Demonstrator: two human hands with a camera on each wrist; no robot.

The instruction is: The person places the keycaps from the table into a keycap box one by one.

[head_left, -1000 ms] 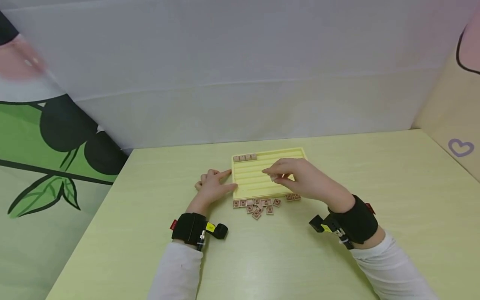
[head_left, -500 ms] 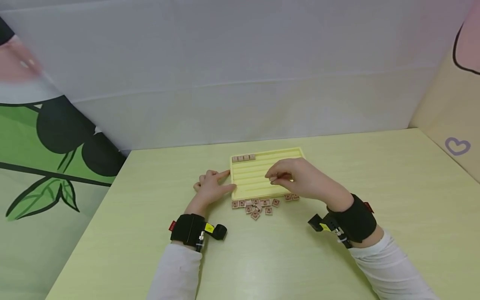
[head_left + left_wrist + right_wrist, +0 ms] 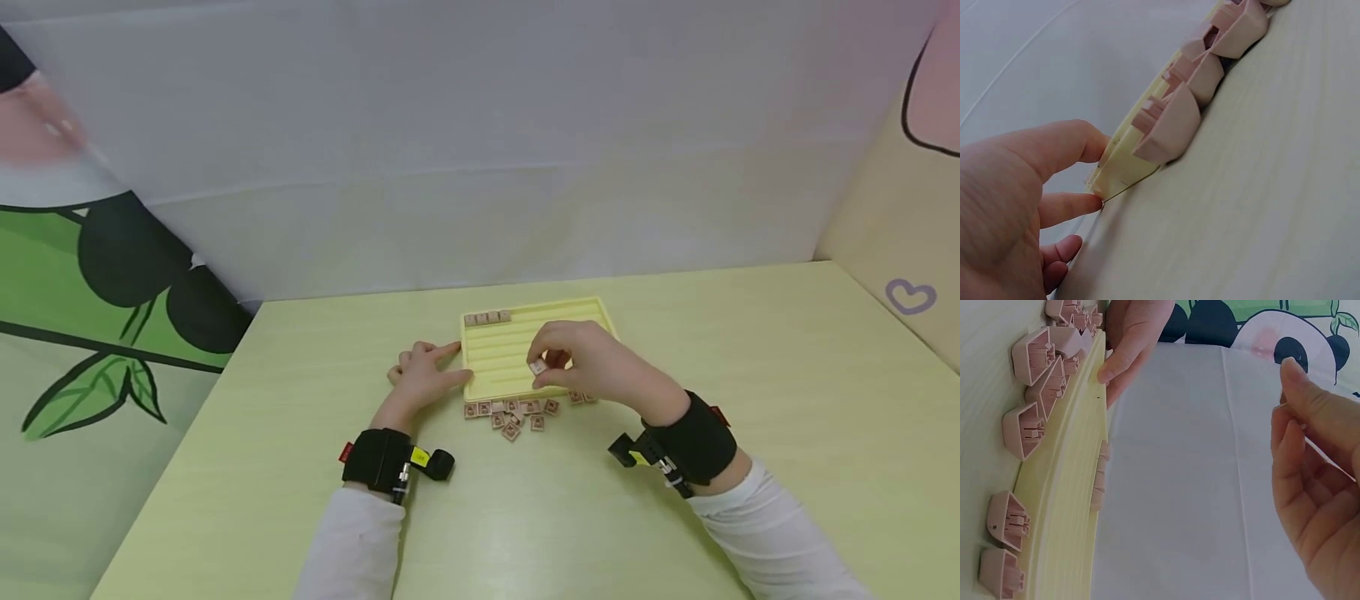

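2 white long sleeves [image 3: 352,542] fill the lower frame; each wrist wears a broad black band [image 3: 378,458] with a small red tag, yellow label and black camera module [image 3: 628,450].

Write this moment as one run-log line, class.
left hand: steadies yellow tray corner | right hand: pinches one pink tile above tray | top groove: four tiles | loose tiles: on table before tray

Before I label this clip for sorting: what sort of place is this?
Likely a staged tabletop recording booth: a pale green table, a plain white backdrop behind it, and cartoon panda panels at the side.
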